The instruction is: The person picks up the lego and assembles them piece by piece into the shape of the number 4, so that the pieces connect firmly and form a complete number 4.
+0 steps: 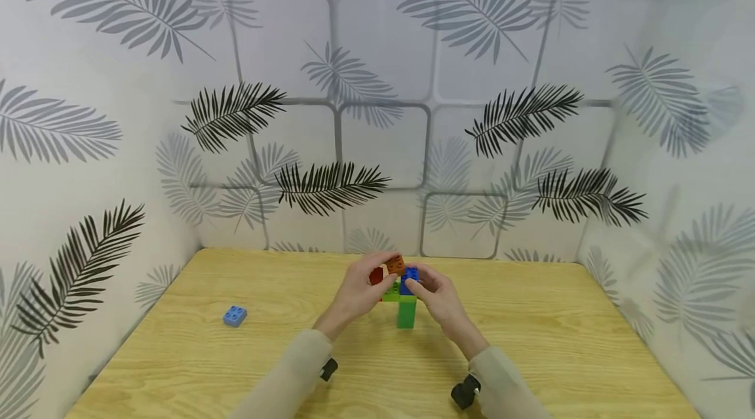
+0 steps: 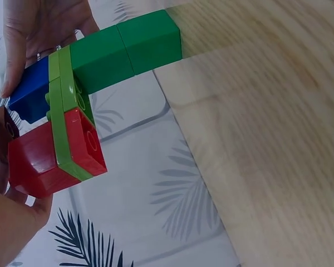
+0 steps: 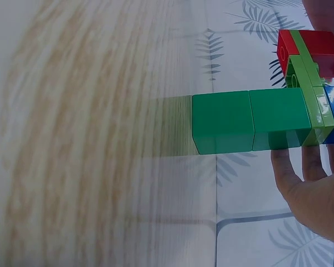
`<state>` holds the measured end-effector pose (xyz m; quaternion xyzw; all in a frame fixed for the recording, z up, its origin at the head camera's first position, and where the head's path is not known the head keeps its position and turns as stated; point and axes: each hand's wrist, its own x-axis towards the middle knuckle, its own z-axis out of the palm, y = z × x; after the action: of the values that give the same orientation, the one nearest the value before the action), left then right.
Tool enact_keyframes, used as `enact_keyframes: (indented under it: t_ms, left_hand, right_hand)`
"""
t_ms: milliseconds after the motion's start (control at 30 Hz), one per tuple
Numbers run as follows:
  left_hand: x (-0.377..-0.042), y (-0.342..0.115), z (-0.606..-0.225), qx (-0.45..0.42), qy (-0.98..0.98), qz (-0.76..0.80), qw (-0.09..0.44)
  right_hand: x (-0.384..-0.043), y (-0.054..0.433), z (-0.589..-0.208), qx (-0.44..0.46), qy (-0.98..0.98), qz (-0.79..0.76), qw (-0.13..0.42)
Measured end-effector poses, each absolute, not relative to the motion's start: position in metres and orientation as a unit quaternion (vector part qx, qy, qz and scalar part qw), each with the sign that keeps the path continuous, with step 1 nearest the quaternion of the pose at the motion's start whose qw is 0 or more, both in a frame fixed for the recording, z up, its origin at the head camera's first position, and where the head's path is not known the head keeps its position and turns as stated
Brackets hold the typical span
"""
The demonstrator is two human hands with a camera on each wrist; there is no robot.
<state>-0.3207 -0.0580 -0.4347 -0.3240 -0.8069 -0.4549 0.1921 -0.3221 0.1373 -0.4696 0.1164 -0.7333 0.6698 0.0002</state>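
A toy-brick structure stands on the table: stacked green bricks (image 3: 222, 123) form a post, with flat light-green bricks (image 2: 55, 100) reaching sideways from its top. Red bricks (image 2: 36, 158) sit above and below the outer end of that arm, and a blue brick (image 1: 408, 281) tops the post. Between thumb and fingers my left hand (image 1: 356, 289) holds an orange-brown brick (image 1: 395, 265), tilted in the left wrist view, beside the blue and upper red bricks. My right hand (image 1: 441, 301) pinches the blue brick, its other fingers behind the structure.
A loose light-blue brick (image 1: 234, 316) lies on the wooden table (image 1: 177, 366), left of the hands. Behind the table rises a pale wall (image 1: 383, 143) patterned with leaves. Both wrists wear small black cameras.
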Motion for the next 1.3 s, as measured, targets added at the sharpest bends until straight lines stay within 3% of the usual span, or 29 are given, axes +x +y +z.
enact_keyframes:
  t_ms: [333, 900, 1300]
  left_hand:
    - [-0.324, -0.051, -0.425, -0.383, -0.814, -0.401, 0.174]
    - [-0.329, -0.052, -0.416, -0.412, -0.833, -0.351, 0.117]
    - [-0.328, -0.051, -0.414, -0.415, -0.84, -0.324, 0.13]
  right_hand:
    - [-0.324, 0.136, -0.472, 0.12, -0.731, 0.672, 0.006]
    - [-0.322, 0.138, -0.474, 0.126, -0.722, 0.68, 0.001]
    - [-0.326, 0.14, -0.475, 0.136, -0.726, 0.674, -0.002]
